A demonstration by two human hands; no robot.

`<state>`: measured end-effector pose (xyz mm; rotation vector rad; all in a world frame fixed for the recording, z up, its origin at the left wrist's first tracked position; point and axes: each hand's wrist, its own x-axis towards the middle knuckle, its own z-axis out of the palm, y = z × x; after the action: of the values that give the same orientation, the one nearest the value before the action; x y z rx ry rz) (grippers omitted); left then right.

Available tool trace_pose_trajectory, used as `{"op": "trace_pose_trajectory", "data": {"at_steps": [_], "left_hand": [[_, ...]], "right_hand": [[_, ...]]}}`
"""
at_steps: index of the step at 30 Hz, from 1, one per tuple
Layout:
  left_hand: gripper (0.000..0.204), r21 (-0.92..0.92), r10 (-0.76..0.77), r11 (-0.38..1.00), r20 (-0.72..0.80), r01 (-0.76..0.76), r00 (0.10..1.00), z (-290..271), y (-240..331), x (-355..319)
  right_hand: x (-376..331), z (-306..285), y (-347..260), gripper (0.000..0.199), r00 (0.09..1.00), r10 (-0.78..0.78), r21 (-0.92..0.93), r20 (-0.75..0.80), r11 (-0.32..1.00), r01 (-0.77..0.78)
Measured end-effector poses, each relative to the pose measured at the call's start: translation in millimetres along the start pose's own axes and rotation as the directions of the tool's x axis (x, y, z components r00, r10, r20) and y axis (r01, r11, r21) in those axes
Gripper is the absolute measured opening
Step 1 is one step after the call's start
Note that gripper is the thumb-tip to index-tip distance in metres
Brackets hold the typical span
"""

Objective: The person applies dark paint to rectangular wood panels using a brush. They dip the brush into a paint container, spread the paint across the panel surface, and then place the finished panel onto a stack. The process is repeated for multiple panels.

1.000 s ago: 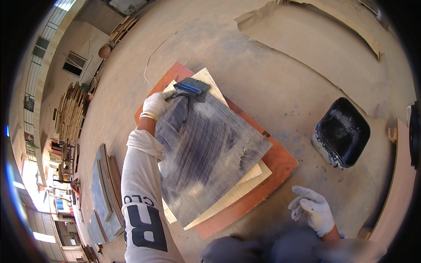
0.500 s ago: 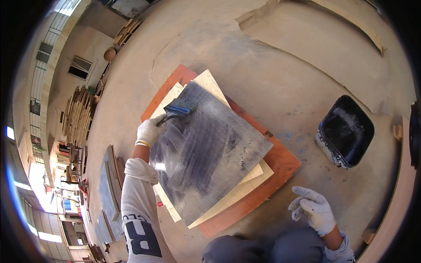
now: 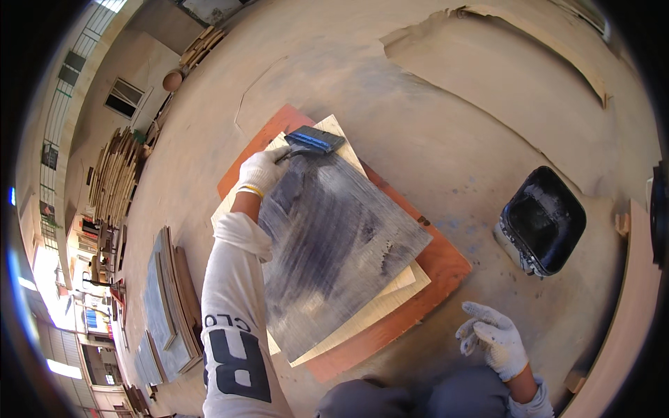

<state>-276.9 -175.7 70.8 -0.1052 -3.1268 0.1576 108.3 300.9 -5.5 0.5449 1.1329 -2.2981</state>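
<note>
Nearest, right hand in a white knitted cotton glove (image 3: 496, 339), fingers spread, holding nothing, hovering above the dusty brown floor (image 3: 446, 90) beside the dark trouser knees (image 3: 418, 397). Could slip onto the wet edge if lowered without looking.

Next, long white sleeve with dark print (image 3: 233, 334) reaching forward over the thin square veneer sheet coated dark grey (image 3: 334, 244). Streaked surface, with fine straight lines along the grain, glossy where fresh, paler where thin. Probably wet still; sleeve hangs close above the left edge, so smearing of cloth and coating seems possible.

Under it, pale bare plywood sheets (image 3: 390, 292), flat, matte, corners showing at the near and far sides, all resting on a larger orange-red flat board (image 3: 439, 268). Risk of dark drips passing the edge onto the pale sheets below.

Farther, left hand in a white knitted glove with yellow cuff (image 3: 261, 171), fingers closed around the handle of the wide flat brush with blue band and dark bristles (image 3: 315, 139). Brush lies at the far corner of the grey sheet, bristles partly over the edge; too much pressure there could shift the light sheet.

To the right, well apart, black rounded-square plastic tub (image 3: 543, 219), stained inside. Beyond, at the far left, stacked wooden boards (image 3: 115, 174).
</note>
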Motion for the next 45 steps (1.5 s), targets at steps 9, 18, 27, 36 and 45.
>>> {"op": "trace_pose_trajectory", "data": {"at_steps": [9,18,27,36,45], "left_hand": [[0.061,-0.524,-0.161,0.848,-0.394,-0.077,0.905,18,100,-232],[0.088,-0.861,-0.217,0.508,-0.089,0.035,0.972,4,175,-360],[0.033,-0.847,-0.712,-0.274,0.497,0.456,0.496,95,23,-511],[0.035,-0.610,-0.453,-0.787,0.464,-0.096,0.761,130,53,-506],[0.026,-0.725,-0.659,-0.667,0.470,-0.168,0.588,173,-18,-657]], "right_hand": [[31,69,-22,0.048,0.968,-0.053,-0.332,0.247,0.933,0.136],[102,205,27,0.017,0.947,-0.177,-0.444,0.268,0.850,0.284],[92,168,-9,0.024,0.954,-0.149,-0.159,0.261,0.968,0.194],[103,152,-46,0.021,0.945,-0.321,-0.324,0.069,0.888,0.325],[107,182,-81,0.045,0.893,-0.446,-0.891,-0.050,0.424,0.162]]}}
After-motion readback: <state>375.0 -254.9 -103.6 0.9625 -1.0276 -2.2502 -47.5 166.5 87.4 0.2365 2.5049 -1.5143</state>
